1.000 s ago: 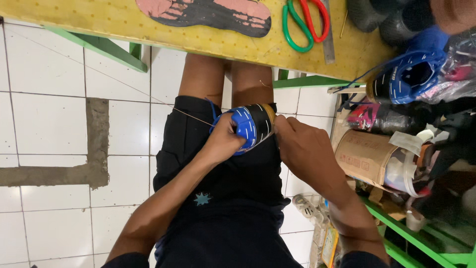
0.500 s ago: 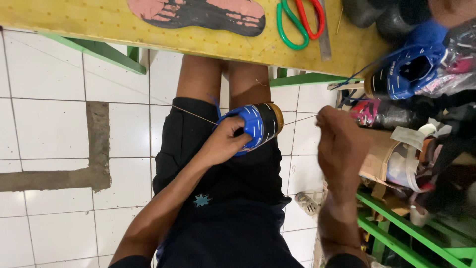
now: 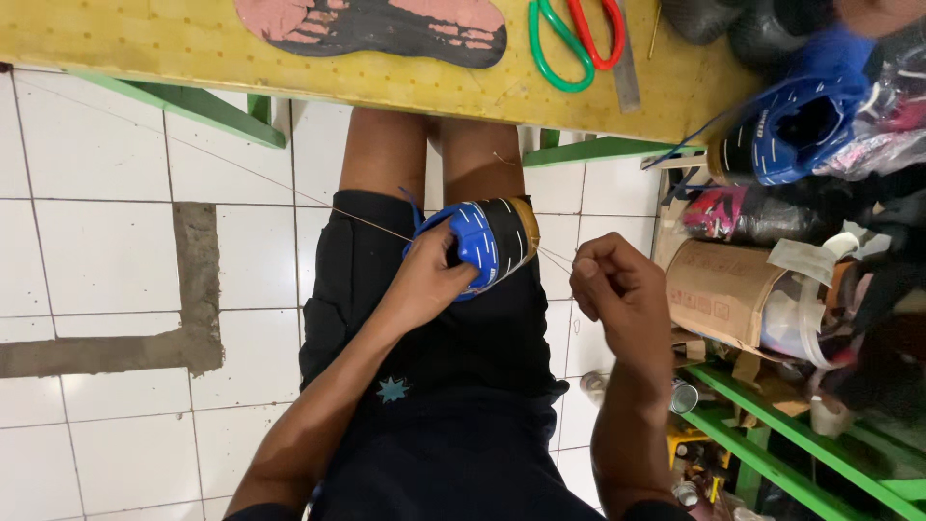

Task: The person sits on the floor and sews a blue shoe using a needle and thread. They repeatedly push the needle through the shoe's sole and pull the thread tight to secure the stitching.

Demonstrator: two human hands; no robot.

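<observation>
Mid-stitch, by the look of it: left hand clamps the blue-and-black shoe on the lap, and right hand at 3 o'clock has its grip pinched on taut thread from the sole edge. How much seam is done can't be told. Cardboard box beyond at 3 o'clock, contents unclear. Far off on the bench lie an insole and scissors.

Across the top of the frame ran the yellow desk; on it lay a dark foot-shaped insole, then green and red scissors beside a metal file.
</observation>
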